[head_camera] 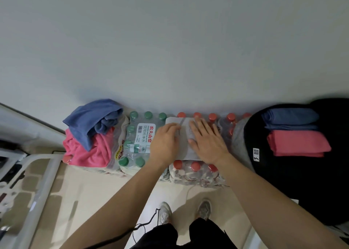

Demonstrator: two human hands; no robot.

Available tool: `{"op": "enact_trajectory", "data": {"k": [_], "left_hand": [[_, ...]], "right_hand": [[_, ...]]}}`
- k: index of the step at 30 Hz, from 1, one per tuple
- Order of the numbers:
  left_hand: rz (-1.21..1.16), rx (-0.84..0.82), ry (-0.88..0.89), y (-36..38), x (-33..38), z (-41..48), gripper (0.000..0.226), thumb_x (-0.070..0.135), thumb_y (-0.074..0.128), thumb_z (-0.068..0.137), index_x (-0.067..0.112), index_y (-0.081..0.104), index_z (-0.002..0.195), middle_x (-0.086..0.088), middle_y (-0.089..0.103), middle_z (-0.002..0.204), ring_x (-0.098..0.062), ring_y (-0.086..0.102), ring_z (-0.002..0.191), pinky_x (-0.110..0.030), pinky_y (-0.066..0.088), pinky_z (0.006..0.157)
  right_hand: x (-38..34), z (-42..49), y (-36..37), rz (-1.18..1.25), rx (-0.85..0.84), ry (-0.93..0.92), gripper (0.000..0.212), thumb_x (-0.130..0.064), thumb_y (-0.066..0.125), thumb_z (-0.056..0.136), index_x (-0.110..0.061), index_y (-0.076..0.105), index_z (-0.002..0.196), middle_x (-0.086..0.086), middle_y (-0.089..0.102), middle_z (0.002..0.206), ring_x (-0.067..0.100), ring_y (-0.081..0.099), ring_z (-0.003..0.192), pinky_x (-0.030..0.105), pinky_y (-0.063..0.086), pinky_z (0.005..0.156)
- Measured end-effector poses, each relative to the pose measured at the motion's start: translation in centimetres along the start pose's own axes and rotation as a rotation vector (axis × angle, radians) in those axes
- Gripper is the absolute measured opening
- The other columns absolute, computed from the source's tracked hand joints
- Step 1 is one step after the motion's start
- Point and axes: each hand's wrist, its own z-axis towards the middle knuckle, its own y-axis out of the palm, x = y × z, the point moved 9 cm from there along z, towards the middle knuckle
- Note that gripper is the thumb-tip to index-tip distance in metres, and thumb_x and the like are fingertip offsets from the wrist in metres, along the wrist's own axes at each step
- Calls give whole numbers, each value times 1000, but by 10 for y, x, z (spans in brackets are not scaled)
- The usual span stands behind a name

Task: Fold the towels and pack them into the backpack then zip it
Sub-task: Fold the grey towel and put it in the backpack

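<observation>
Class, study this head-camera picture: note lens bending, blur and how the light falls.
Head view: the wide lens bows the row of bottle packs; the white frame at the left edge is smeared; the left hand and right hand on the grey towel look sharp; light soft, shadows faint.

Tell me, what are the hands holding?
The right hand presses flat on the grey towel, gripping nothing. The left hand curls at its left edge; whether it pinches cannot be told.
</observation>
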Motion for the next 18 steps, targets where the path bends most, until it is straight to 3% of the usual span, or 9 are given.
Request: {"op": "enact_trajectory", "data": {"k": [3,6,8,11,14,16,18], "left_hand": [[158,-178,36,42,0,-8,57,30,35,98,13,30,152,-5,23,162,-27,18,150,-48,24,119],[248,-260,24,67,-3,-16,60,37,23,104,20,4,158,2,-9,165,-25,-12,151,-51,4,120],[270,-232,49,68,-1,-18,59,37,22,103,21,7,158,1,-6,165,-28,-10,151,-52,4,119],[287,-225,69,70,-3,-18,61,37,23,101,21,9,158,0,-4,166,-31,-7,151,-53,5,117],[255,-269,150,68,4,-14,60,35,22,101,16,12,157,-5,4,166,-35,-4,151,-57,5,120],[161,-246,192,57,7,-10,56,27,35,99,7,31,151,-12,25,160,-36,21,148,-58,23,117],[-10,-138,13,34,-7,-4,48,16,47,95,6,44,142,-14,37,154,-37,47,130,-50,41,104]], "right_hand": [[9,-1,9,31,-55,76,71,-57,12,99,-21,-11,155,5,-12,165,22,-5,152,52,3,122],[9,0,9,14,-118,106,71,-57,14,99,-22,-12,155,3,-14,165,24,-9,152,53,1,122],[8,6,-3,-3,-94,94,69,-54,21,100,-20,1,157,3,-4,166,30,-1,151,53,6,121],[6,22,-37,-52,94,34,52,-40,37,100,-15,38,145,7,30,156,30,28,141,46,26,116],[-1,41,-44,-23,35,-47,46,-36,41,100,-17,39,142,6,44,146,28,43,132,43,35,109],[-3,50,-42,3,-49,-69,48,-36,45,99,-20,37,143,7,46,140,30,47,127,44,38,105],[-1,54,-41,9,-100,-64,47,-38,50,97,-19,42,140,9,49,135,32,49,123,44,40,102]]}}
